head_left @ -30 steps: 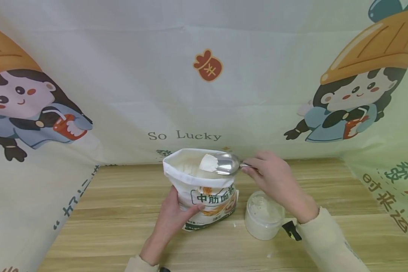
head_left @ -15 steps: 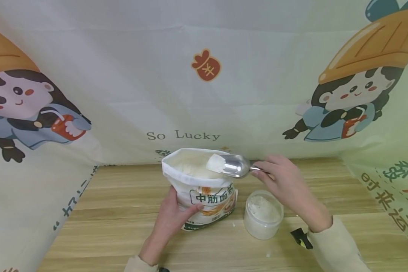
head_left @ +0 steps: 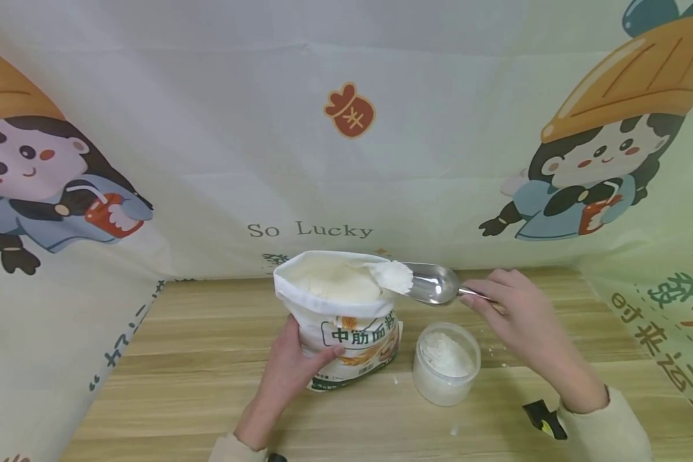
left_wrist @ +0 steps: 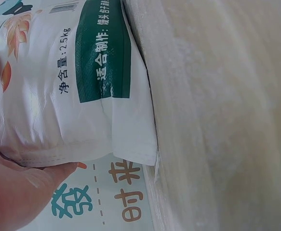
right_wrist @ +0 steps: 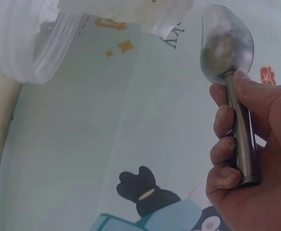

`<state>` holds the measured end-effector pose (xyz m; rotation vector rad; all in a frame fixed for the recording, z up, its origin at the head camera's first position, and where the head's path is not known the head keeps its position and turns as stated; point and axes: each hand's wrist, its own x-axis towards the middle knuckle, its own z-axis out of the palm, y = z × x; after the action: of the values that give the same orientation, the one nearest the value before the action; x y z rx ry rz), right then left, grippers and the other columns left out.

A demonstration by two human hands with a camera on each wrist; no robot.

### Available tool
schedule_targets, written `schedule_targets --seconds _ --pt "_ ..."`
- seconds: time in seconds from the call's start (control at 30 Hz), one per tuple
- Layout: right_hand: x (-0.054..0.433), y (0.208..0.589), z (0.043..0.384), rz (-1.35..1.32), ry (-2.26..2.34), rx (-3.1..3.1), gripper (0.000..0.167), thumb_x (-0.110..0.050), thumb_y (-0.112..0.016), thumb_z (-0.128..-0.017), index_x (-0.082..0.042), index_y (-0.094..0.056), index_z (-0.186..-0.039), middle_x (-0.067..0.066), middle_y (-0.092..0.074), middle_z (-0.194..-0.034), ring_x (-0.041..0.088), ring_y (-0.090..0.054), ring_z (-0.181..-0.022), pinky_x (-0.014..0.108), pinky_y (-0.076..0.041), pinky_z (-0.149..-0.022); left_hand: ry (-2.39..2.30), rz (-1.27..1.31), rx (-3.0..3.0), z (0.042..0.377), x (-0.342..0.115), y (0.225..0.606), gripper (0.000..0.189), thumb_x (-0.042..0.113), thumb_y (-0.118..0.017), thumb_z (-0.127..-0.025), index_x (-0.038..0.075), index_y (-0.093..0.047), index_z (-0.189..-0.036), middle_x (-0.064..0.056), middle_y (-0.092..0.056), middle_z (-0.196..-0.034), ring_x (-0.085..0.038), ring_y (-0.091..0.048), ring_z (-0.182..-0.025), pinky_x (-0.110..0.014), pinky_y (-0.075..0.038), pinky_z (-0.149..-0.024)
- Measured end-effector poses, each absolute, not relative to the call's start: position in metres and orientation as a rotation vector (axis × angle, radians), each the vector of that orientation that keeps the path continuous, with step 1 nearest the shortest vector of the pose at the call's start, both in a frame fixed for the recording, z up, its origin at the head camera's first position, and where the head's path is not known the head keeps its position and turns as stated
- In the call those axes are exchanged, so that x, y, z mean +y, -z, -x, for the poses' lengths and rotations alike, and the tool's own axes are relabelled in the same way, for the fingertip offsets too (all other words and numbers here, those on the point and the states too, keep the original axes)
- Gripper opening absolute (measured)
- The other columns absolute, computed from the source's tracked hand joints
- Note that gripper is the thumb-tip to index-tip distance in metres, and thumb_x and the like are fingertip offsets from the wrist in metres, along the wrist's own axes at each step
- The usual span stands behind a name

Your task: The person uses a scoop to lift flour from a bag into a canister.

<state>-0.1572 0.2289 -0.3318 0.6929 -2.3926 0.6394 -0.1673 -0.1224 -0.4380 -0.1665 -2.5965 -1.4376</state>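
A white bag of flour (head_left: 346,340) stands on the table with its top rolled outward. My left hand (head_left: 294,362) grips its lower left side, the thumb across the printed front; in the left wrist view the bag's bottom seam (left_wrist: 48,156) lies by the fingers. In my right hand (head_left: 522,317) is the handle of a metal scoop (head_left: 436,283), its bowl heaped with flour (head_left: 394,276) at the bag's right rim. The right wrist view shows fingers curled round the handle (right_wrist: 244,139), with white powder on them. Below the scoop stands a clear round tub (head_left: 446,385) holding flour.
Specks of flour dot the wooden table (head_left: 196,359) around the tub. A printed cloth (head_left: 237,128) hangs behind and along both sides. A black strap piece (head_left: 543,418) hangs by the right sleeve (head_left: 606,427).
My right hand has drawn the loaded scoop rightward, from over the bag's mouth to its right rim. The left hand keeps its hold on the bag.
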Motion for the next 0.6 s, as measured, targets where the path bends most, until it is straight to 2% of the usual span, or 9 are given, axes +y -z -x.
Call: schedule_targets --seconds 0.3,0.6 --pt "0.250 0.340 0.144 -0.622 -0.595 -2.465 0.018 -0.009 -0.081 -0.086 -0.012 -0.080 -0.104 -0.007 -0.066 -0.087 0.016 -0.055 -0.082 0.035 -0.047 -0.065 1.435 0.160 -2.594 0.168 -0.122 0.437 0.085 0.032 -0.092 -0.078 0.004 -0.046 -0.143 -0.017 -0.065 -0.131 -0.036 -0.062 -0.122 -0.057 -0.049 -0.105" --pt "0.266 0.359 0.137 -0.631 -0.564 -2.432 0.022 -0.008 -0.084 -0.081 -0.012 -0.081 -0.102 -0.010 -0.064 -0.084 0.011 -0.053 -0.079 0.029 -0.046 -0.060 1.411 0.201 -2.580 0.169 -0.123 0.438 0.085 0.034 -0.092 -0.079 0.001 -0.046 -0.142 -0.020 -0.065 -0.129 -0.038 -0.062 -0.121 -0.057 -0.048 -0.105"
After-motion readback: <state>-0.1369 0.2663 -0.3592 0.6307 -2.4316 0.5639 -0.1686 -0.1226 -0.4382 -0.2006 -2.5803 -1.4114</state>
